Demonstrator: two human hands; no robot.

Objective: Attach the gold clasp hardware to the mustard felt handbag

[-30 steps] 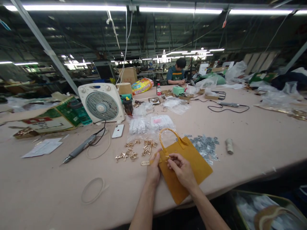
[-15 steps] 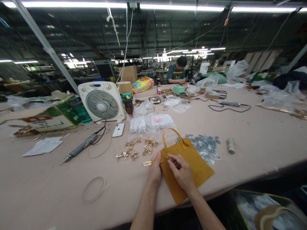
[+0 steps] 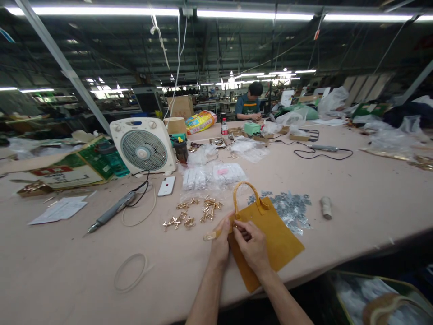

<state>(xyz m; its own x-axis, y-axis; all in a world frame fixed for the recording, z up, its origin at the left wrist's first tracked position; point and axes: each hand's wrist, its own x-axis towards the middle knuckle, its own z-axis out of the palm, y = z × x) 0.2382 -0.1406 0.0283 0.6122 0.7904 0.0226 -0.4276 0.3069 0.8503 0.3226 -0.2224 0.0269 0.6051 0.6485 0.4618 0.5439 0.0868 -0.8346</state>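
A mustard-yellow bag panel [image 3: 274, 241] with a looped handle [image 3: 245, 184] lies tilted at the table's front edge. My left hand [image 3: 221, 243] grips the panel's upper left edge. From under its fingers a short yellow strap sticks out to the left, carrying a gold metal fitting [image 3: 210, 236]. Close to the handle's left base, the fingers of my right hand [image 3: 254, 247] are pinched against the panel; a tiny shiny bit shows there, too small to name. Gold screw-like fittings [image 3: 176, 222] lie in loose clusters left of the panel, and flat silver metal plates [image 3: 291, 207] are heaped behind it.
A box fan [image 3: 142, 146], a phone [image 3: 166, 186] and an electric screwdriver [image 3: 113, 212] stand or lie to the left. Plastic-wrapped packs [image 3: 213, 176] lie behind the fittings. A thread spool [image 3: 326, 207] is at right. Across the table sits a co-worker [image 3: 249, 104].
The panel and both hands have shifted slightly right and down in view. The strap with the gold fitting has turned, its end now lower. Both hands keep their hold.
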